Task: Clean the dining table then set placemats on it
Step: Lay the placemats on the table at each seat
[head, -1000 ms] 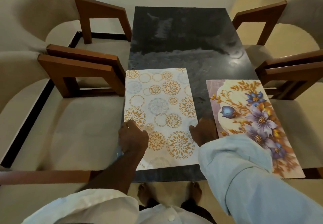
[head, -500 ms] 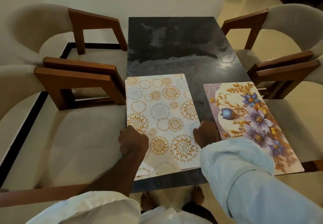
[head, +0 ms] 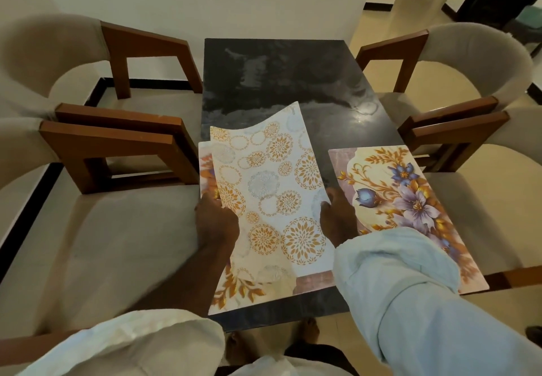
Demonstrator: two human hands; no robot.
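While padded chairs (head: 88,229) flank both sides, the dark surface (head: 278,76) carries a flowered placemat (head: 410,199) lying flat at its near right. At the near left lies a second flowered placemat (head: 234,290). Over it a circle-patterned placemat (head: 272,193) is held up, its far end curling. The left hand (head: 217,226) and right hand (head: 338,220) grip its side edges, fingers (head: 211,207) curled around them.

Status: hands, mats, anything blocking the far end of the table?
Both left hand and right hand grip the circle-print placemat, bowed, far edge raised. Beneath it a floral placemat; second floral placemat flat at right. Nothing in the way on the table.
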